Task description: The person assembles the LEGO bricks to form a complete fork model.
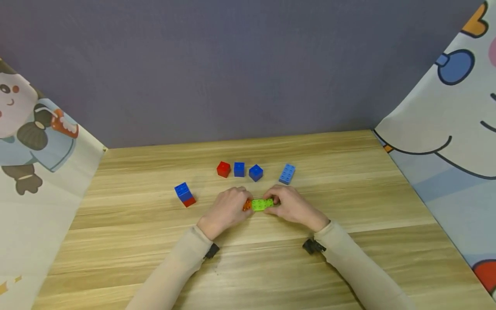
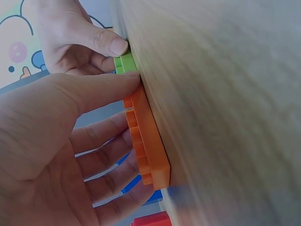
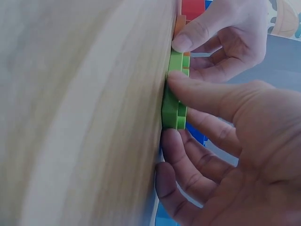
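Observation:
Low over the wooden table (image 1: 248, 267), both hands meet at two studded toy bricks lying end to end. My left hand (image 1: 230, 207) pinches the orange brick (image 2: 151, 141) between thumb and fingers, its thumb close to the end beside the green one. Thumb and fingers of my right hand (image 1: 291, 206) hold the lime green brick (image 1: 258, 205) by its sides. The studs of both bricks point up, and their undersides lie at the tabletop. In the head view the left hand hides most of the orange brick.
Beyond the hands stand a red cube block (image 1: 223, 169), a blue cube block (image 1: 239, 169) and another blue block (image 1: 255, 172). A lighter blue studded brick (image 1: 287, 174) lies right of them. Leftward, a blue block (image 1: 183, 191) adjoins a red one (image 1: 189, 202). A grey wall (image 1: 240, 77) rises behind.

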A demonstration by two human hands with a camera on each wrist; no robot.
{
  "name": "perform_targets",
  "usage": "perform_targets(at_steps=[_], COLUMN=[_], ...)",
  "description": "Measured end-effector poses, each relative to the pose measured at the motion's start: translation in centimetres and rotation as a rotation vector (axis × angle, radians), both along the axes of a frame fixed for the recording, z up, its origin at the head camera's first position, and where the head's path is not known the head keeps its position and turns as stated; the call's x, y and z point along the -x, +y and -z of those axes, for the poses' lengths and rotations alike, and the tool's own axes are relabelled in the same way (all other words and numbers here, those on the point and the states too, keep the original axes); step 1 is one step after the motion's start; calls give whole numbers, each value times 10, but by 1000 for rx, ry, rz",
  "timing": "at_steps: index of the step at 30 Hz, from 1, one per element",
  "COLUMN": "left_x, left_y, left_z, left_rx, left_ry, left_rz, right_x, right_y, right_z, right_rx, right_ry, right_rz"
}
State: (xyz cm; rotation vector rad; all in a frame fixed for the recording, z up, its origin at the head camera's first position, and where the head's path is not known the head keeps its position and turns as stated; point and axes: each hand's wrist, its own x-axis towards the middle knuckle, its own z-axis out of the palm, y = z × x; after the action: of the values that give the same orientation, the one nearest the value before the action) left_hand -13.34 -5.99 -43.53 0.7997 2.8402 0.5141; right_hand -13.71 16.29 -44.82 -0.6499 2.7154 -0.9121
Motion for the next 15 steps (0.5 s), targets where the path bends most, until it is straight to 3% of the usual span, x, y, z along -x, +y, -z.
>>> perform_targets(at_steps=[9, 15], left_x=[-1, 0], left_y=[0, -1], left_z=[1, 1], left_rx=[-21, -32], left_ry=[-11, -7], left_rz=[5, -4], right_x=[6, 17], right_y=[3, 0], right_z=[-11, -21], right_rx=[6, 70], right_ry=[-52, 2], right_rz=[-33, 1])
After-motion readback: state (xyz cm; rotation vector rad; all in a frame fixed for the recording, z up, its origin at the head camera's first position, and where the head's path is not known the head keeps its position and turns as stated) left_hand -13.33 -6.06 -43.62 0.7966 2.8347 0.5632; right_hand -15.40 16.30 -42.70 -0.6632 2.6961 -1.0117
